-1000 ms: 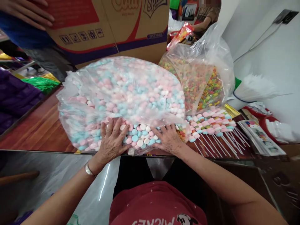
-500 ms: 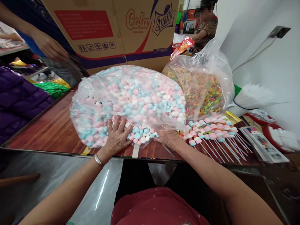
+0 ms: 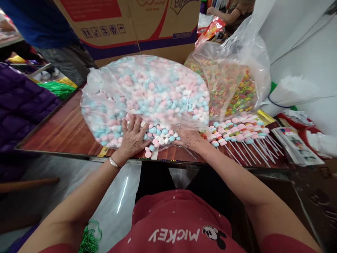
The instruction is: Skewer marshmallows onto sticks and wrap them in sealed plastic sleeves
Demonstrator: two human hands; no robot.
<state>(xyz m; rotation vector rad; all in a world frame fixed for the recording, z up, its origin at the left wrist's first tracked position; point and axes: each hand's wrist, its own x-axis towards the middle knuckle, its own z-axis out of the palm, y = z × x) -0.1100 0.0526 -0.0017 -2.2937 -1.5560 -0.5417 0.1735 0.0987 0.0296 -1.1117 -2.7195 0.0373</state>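
Observation:
A large clear plastic bag point(image 3: 147, 84) full of pink, white and blue candies, like small marshmallows, lies on the table. My left hand point(image 3: 134, 137) rests on its near side with the fingers spread. Between my hands, loose candies point(image 3: 162, 135) show at the bag's mouth, and a few pink and blue ones lie near the table's edge beside my left thumb. My right hand point(image 3: 191, 138) reaches into the bag's mouth from the right, fingers stretched left and partly covered by plastic film. Right of it lie candy skewers point(image 3: 239, 130) on white sticks.
Behind stands a big cardboard box point(image 3: 147, 31). A second clear bag point(image 3: 231, 84) holds colourful ring-shaped candy. White sticks in a bundle point(image 3: 292, 93), a stack of printed cards point(image 3: 297, 146) and red basins are at the right. Two other people are partly visible beyond the table.
Several candies have come out of the bag's mouth onto the table edge by my left thumb. My hands stay in nearly the same places. The view has tilted down.

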